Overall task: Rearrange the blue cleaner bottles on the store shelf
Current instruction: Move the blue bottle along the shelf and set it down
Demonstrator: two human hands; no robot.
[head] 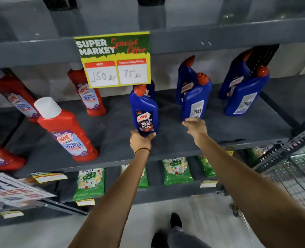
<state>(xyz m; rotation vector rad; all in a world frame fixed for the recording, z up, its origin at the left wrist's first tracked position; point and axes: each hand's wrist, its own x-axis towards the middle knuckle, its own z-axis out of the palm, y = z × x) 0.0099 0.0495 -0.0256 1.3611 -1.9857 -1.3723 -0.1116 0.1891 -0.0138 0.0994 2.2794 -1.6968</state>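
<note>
Several blue cleaner bottles with red caps stand on the grey middle shelf [175,140]. My left hand [140,141] grips the base of the front blue bottle [144,111], whose label faces me. Partly hidden behind it stands another blue bottle [151,91]. My right hand [195,126] closes on the base of a blue bottle [196,100] whose back label faces me, and a further one [184,81] stands close behind it. At the right end of the shelf is a pair of blue bottles [246,94], one in front of the other.
Red cleaner bottles [67,130] fill the left half of the shelf. A yellow and green price sign [114,59] hangs from the shelf above. Green packets [89,183] lie on the lower shelf. A wire cart [300,178] stands at the right.
</note>
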